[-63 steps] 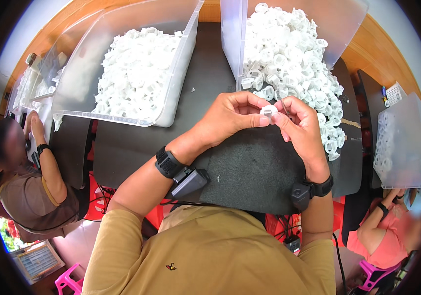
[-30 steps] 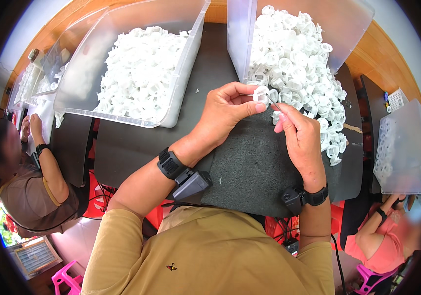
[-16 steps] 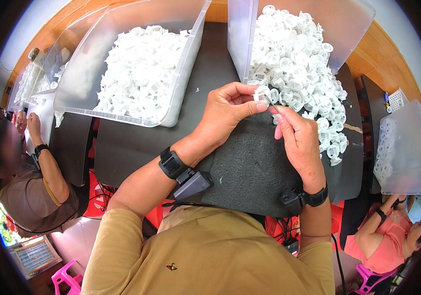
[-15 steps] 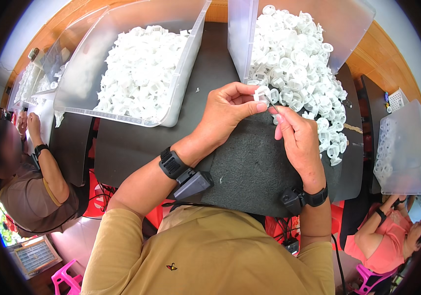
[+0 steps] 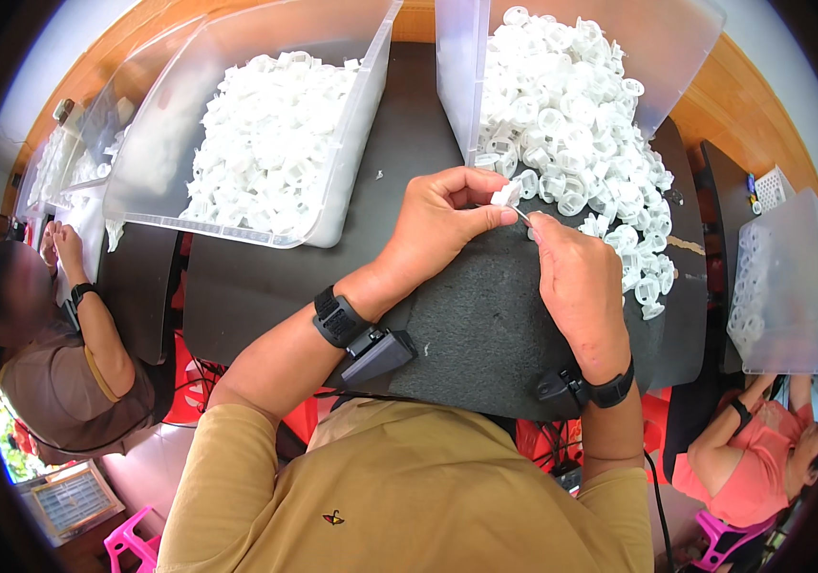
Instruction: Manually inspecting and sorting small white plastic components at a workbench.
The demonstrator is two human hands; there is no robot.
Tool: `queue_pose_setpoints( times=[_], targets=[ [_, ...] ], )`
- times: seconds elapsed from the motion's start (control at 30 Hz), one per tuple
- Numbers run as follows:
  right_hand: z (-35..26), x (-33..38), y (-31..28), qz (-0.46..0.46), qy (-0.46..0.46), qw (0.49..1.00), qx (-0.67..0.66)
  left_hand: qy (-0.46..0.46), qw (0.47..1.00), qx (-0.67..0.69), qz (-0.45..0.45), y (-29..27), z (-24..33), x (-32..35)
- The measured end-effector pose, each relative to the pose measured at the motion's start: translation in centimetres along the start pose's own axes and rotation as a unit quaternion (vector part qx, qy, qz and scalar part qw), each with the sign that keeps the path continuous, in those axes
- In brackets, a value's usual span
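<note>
Over the dark table (image 5: 409, 143), my left hand (image 5: 447, 210) pinches a small white plastic part (image 5: 505, 196) between thumb and fingertips. My right hand (image 5: 576, 277) is closed around a thin tool (image 5: 524, 220), whose narrow tip reaches to the white part; the rest of the tool is hidden in my fingers, and I cannot make out its kind. Just beyond my hands, a heap of round white plastic parts (image 5: 571, 124) spills from a tipped clear bin (image 5: 461, 67) onto the table.
At the left stands another clear bin (image 5: 328, 205), filled with small white parts (image 5: 265, 143). A dark foam mat (image 5: 485, 325) lies in front of me. One person (image 5: 74, 372) works at the left; another person (image 5: 753, 449) sits at the right by a clear bin (image 5: 791, 306).
My right hand has turned and dropped slightly, its fingers more curled around the tool. The white part in my left hand has tilted and sits a little lower.
</note>
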State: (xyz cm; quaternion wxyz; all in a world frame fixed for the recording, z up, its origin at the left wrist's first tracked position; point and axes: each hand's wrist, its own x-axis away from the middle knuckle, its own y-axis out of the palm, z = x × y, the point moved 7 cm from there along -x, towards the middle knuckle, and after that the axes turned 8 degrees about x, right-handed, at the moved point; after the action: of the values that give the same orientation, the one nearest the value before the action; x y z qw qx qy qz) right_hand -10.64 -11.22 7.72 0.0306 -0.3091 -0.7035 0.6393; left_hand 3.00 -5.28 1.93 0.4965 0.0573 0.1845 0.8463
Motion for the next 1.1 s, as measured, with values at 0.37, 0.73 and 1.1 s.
queue_pose_setpoints(
  times=[0.37,0.73,1.1],
  targets=[
    [4.4,-0.6,-0.2,-0.093,0.089,0.939,-0.318,-0.059,0.996,0.025,-0.066,-0.5,0.2,-0.7],
    [2.7,-0.9,3.7,-0.105,0.157,0.8,-0.569,-0.081,0.988,0.066,-0.115,1.3,-0.7,0.2],
    [4.6,-0.8,1.3,-0.047,0.142,0.889,-0.434,-0.12,0.986,0.068,-0.096,-0.3,-1.8,-0.3]
  ],
)
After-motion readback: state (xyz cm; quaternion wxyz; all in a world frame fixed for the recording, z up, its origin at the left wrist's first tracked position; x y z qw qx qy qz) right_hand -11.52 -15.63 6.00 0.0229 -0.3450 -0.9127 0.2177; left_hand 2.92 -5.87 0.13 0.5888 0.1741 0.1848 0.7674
